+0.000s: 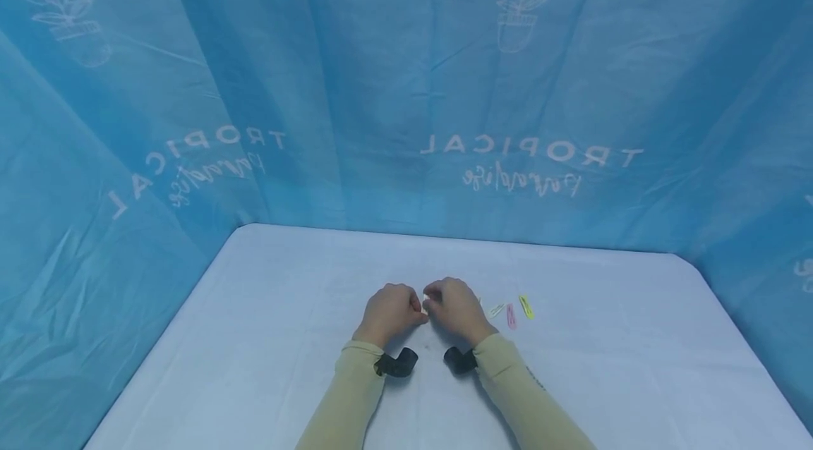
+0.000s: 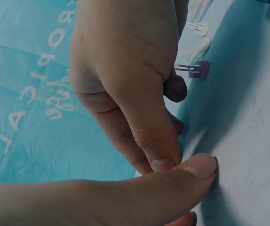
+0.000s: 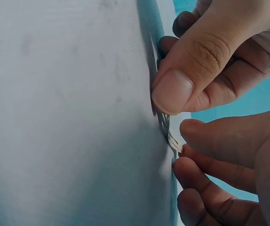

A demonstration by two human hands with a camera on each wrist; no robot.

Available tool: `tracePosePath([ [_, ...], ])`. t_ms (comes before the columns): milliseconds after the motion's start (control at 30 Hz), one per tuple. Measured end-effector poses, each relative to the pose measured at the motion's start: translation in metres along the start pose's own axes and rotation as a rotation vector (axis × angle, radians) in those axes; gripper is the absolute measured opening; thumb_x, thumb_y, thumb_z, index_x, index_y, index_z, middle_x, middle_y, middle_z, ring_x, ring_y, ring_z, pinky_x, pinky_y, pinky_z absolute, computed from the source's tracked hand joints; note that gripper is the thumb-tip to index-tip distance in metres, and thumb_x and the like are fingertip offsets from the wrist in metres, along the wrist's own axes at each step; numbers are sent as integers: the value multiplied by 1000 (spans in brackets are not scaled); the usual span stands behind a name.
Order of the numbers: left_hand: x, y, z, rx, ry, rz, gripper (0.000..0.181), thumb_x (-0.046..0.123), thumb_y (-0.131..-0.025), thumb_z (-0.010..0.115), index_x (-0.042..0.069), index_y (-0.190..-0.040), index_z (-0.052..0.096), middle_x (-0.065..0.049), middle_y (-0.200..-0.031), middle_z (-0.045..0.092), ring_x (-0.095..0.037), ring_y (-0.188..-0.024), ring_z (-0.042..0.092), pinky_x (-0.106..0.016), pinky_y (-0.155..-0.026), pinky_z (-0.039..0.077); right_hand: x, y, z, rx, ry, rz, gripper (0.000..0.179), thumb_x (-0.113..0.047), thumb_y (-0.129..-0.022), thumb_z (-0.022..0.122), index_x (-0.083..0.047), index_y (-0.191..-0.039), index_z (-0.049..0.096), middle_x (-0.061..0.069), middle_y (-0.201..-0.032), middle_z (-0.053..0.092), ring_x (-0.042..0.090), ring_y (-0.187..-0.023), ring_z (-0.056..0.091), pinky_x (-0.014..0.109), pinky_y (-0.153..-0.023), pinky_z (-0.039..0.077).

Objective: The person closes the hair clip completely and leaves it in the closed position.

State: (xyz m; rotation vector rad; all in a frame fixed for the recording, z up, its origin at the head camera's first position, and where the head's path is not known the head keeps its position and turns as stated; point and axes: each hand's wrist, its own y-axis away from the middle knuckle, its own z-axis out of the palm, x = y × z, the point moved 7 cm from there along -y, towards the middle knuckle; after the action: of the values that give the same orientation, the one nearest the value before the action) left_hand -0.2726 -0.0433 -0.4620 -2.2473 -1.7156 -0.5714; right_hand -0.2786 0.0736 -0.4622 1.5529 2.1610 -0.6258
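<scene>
Close together above the white table, my left hand point(image 1: 389, 312) and right hand point(image 1: 456, 310) meet over one small pale hair clip point(image 3: 174, 142). In the right wrist view the left thumb point(image 3: 173, 92) pinches one end of it, against fingers mostly hidden behind. The right hand's curled fingers point(image 3: 190, 172) hold the clip's other end, thumb and index fingertip around its tip. Fingers cover the clip in the left wrist view. To the right of the right hand lie a whitish hair clip point(image 1: 497, 310), a pink one point(image 1: 511, 316) and a yellow one point(image 1: 526, 306).
A white cloth point(image 1: 305, 295) covers the table. Blue curtains point(image 1: 381, 83) with mirrored lettering hang behind it and at both sides. Black wrist cameras point(image 1: 399, 363) sit at both sleeve cuffs.
</scene>
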Motion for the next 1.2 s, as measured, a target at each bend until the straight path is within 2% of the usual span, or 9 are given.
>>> tracePosePath([
  [167,-5,5,-3,0,4,-11,21,24,-78,87,16,-74,68,8,-70,62,-10,-65,54,-31,-64,48,-4,0,3,-13,-22,-29,21,-11,-90,73,-2,-109,74,7,-95,72,28,-97,67,45,-89,52],
  [333,1,4,-7,10,20,27,19,23,-78,87,15,-77,70,7,-73,65,-10,-66,56,-31,-64,50,-2,2,-14,42,-24,-12,20,-13,-91,73,-6,-110,75,5,-96,72,25,-94,65,44,-86,51],
  [433,5,3,-11,37,26,28,18,23,-79,86,14,-81,71,6,-73,65,-10,-66,57,-31,-65,50,2,4,-27,66,-28,19,20,-14,-91,74,-7,-110,75,4,-98,72,23,-91,64,42,-83,52],
  [600,9,4,-19,91,40,16,17,22,-81,85,12,-87,73,7,-67,57,-9,-61,52,-28,-60,46,8,6,-45,93,-43,44,20,-14,-94,70,-7,-113,74,6,-102,71,22,-92,63,40,-80,51],
  [833,14,3,-25,161,25,40,15,22,-82,84,12,-88,74,7,-68,57,-8,-61,51,-27,-58,45,18,9,-62,111,-110,99,23,-17,-98,65,-6,-116,72,8,-104,69,15,-76,62,33,-68,50],
  [967,18,4,-26,192,42,51,15,22,-82,84,12,-88,74,7,-70,61,-7,-63,54,-27,-60,47,20,12,-69,132,-106,89,23,-16,-98,64,-6,-116,72,9,-105,70,19,-82,63,37,-74,50],
  [1067,21,5,-23,193,38,53,15,22,-82,84,12,-89,74,7,-71,61,-7,-63,54,-26,-60,46,23,14,-73,146,-96,83,22,-16,-97,64,-5,-115,73,10,-109,71,22,-90,62,39,-77,50],
  [1200,25,5,-20,190,31,48,16,23,-83,83,12,-90,74,7,-72,62,-7,-65,54,-25,-61,47,30,16,-76,156,-95,96,24,-17,-97,65,-5,-116,72,11,-111,71,24,-91,62,40,-77,50],
])
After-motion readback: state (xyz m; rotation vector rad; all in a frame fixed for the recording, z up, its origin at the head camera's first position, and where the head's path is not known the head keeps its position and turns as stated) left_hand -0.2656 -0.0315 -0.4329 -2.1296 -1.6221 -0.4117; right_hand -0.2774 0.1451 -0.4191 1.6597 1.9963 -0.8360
